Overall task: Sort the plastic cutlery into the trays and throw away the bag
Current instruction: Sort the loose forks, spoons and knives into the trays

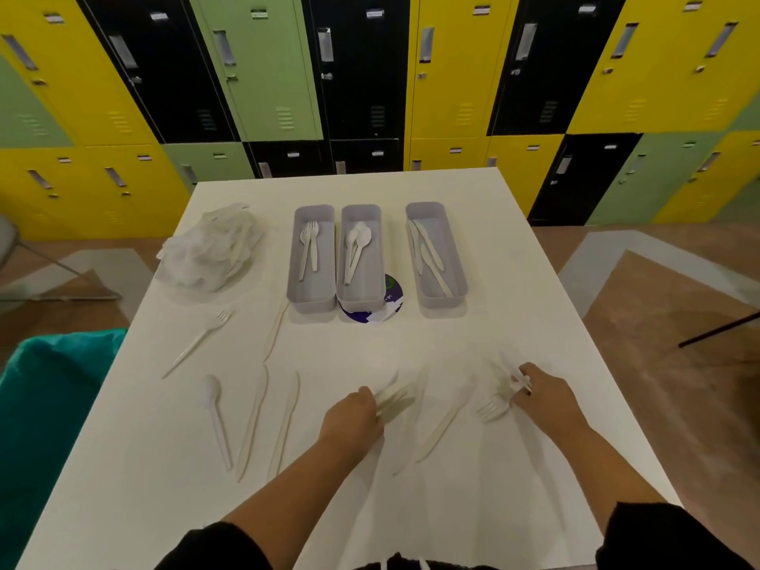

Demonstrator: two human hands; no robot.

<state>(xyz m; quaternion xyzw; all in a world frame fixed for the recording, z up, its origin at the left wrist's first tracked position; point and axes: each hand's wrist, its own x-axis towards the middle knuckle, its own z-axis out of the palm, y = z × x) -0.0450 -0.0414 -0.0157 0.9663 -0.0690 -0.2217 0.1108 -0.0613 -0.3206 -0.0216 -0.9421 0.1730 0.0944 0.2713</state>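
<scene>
White plastic cutlery lies scattered across the near table [514, 248]; three grey trays [312, 294] at the far side already separate forks, spoons and knives. The left hand [353, 417] curls round several pieces, the right hand [547, 399] pinches forks [495, 407], apparently gathering like with like. The crumpled bag [205, 253] waits far left.

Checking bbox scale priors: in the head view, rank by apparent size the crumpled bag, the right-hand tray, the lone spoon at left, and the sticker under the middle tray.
1. crumpled bag
2. right-hand tray, not far behind the bag
3. lone spoon, long but thin, and nearer the camera, so inflated
4. sticker, mostly hidden under the middle tray; visible part only
</scene>
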